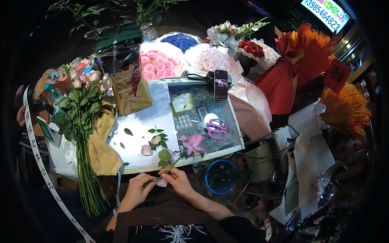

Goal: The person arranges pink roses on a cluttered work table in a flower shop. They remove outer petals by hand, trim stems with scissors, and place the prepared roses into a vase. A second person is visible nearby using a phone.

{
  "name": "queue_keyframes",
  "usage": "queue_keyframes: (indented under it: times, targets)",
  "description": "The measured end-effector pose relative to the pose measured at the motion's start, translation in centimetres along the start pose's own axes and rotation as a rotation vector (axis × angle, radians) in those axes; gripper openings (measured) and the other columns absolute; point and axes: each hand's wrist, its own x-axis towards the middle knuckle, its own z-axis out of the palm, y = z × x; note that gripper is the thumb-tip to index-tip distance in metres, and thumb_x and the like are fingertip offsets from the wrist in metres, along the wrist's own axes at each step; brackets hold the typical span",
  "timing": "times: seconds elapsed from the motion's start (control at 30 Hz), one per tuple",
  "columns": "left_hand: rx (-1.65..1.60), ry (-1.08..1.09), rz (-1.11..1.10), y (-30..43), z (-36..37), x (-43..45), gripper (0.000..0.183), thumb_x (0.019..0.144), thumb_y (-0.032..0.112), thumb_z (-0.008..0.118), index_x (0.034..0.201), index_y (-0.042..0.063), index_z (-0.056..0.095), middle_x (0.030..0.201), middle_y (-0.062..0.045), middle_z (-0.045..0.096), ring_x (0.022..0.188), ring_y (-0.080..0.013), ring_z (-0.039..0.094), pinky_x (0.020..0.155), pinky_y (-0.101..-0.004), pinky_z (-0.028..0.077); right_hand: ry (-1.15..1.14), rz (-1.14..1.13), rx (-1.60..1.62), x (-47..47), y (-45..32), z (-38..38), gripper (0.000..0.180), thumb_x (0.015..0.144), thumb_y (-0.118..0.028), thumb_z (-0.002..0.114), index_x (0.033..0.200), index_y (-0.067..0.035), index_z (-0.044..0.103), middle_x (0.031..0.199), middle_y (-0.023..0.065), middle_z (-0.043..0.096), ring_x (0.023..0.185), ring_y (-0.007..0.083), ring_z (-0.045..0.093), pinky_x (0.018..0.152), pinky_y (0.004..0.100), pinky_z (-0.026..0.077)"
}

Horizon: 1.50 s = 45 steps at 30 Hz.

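A pink rose (pixel 193 144) on a green stem is held between my two hands over the near edge of the table. My left hand (pixel 139 187) grips the lower end of the stem, and my right hand (pixel 177 181) pinches it further up, close to a leaf. A loose pale petal (pixel 162 183) shows between the hands. Beyond them, a cut sprig with a small bud (pixel 156 140), a fallen petal (pixel 146 150) and loose leaves lie on the white tabletop. Purple-handled scissors (pixel 216 129) rest beside a calculator (pixel 186 121) on the right part.
Long-stemmed pale roses (pixel 82 103) lie at the left beside a yellow towel (pixel 104 152). Wrapped bouquets (pixel 159 65) line the far side. A phone (pixel 221 85) stands upright at the back right. A blue bucket (pixel 220 177) is below the right edge; a lettered ribbon (pixel 39 164) hangs left.
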Motion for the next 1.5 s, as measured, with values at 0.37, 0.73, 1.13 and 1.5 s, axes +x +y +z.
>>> queue_keyframes:
  times: [0.37, 0.73, 1.13, 1.5]
  targets:
    - [-0.318, -0.13, -0.333, -1.1, -0.6, -0.3, 0.014, 0.085, 0.006, 0.065, 0.091, -0.006, 0.067, 0.069, -0.006, 0.064, 0.057, -0.01, 0.059, 0.053, -0.0239, 0.047, -0.116, 0.003, 0.03, -0.4, -0.5, 0.0, 0.013, 0.093, -0.008, 0.054, 0.104, 0.0, 0.059, 0.104, 0.0035, 0.054, 0.097, 0.0091, 0.052, 0.084, 0.0232, 0.042]
    - [-0.578, -0.177, -0.418, -2.8, -0.7, -0.8, 0.017, 0.083, 0.008, 0.067, 0.096, -0.004, 0.065, 0.073, -0.004, 0.063, 0.064, -0.0084, 0.058, 0.061, -0.0224, 0.046, -0.173, -0.067, -0.037, -0.5, -1.0, 0.2, 0.014, 0.094, -0.008, 0.053, 0.102, 0.001, 0.059, 0.101, 0.0049, 0.055, 0.095, 0.011, 0.053, 0.084, 0.0249, 0.043]
    - [-0.519, 0.29, 0.56, 9.9, -12.8, 6.7, 0.039, 0.094, 0.029, 0.052, 0.117, -0.001, 0.057, 0.115, -0.015, 0.061, 0.112, -0.0249, 0.056, 0.096, -0.037, 0.044, -0.063, -0.116, -0.019, -1.8, -2.5, -1.2, 0.013, 0.093, -0.003, 0.051, 0.103, 0.002, 0.058, 0.103, 0.0065, 0.054, 0.093, 0.0111, 0.052, 0.081, 0.023, 0.041]
    - [-0.128, 0.228, 0.683, 14.6, -15.0, 9.5, 0.04, 0.094, 0.032, 0.051, 0.115, -0.002, 0.057, 0.111, -0.016, 0.061, 0.106, -0.025, 0.058, 0.092, -0.0366, 0.046, 0.018, -0.105, 0.019, -2.7, -3.0, -2.0, 0.013, 0.087, -0.001, 0.056, 0.098, 0.004, 0.061, 0.1, 0.0107, 0.055, 0.094, 0.0156, 0.051, 0.084, 0.0268, 0.04]
